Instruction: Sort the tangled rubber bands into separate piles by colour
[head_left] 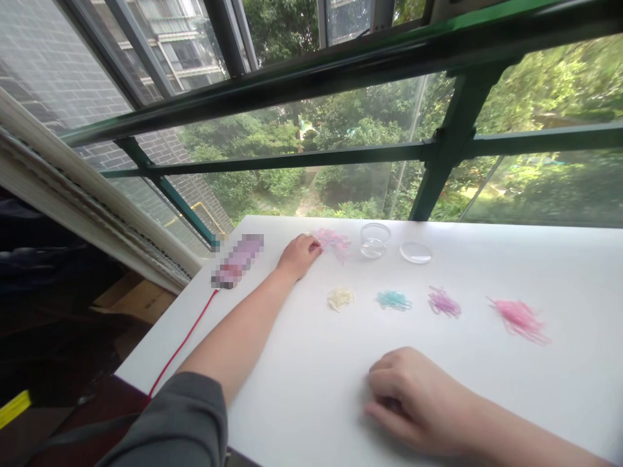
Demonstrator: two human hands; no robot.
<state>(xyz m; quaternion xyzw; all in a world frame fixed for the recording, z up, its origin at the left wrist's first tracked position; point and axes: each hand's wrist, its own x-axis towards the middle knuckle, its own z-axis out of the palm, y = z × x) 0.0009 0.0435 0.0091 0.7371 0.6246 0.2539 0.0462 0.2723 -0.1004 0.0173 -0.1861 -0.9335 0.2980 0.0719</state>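
At the back of the white table (302, 389), my left hand (299, 255) reaches the left edge of a loose pile of pale pink and lilac rubber bands (333, 241). Its fingers are bent together, and whatever they pinch is too small to make out. My right hand (411, 399) rests on the table near the front, loosely closed, with nothing seen in it. Between the hands lie sorted heaps of bands in a row: cream bands (341, 298), turquoise bands (394, 299), purple bands (444, 302) and pink bands (520, 320).
A clear round container (374, 241) stands behind the heaps, its clear lid (415, 253) lying beside it. At the left edge is a blurred-out phone-like object (238, 261) with a red cable (185, 340). A green railing (292, 160) and window run behind the table.
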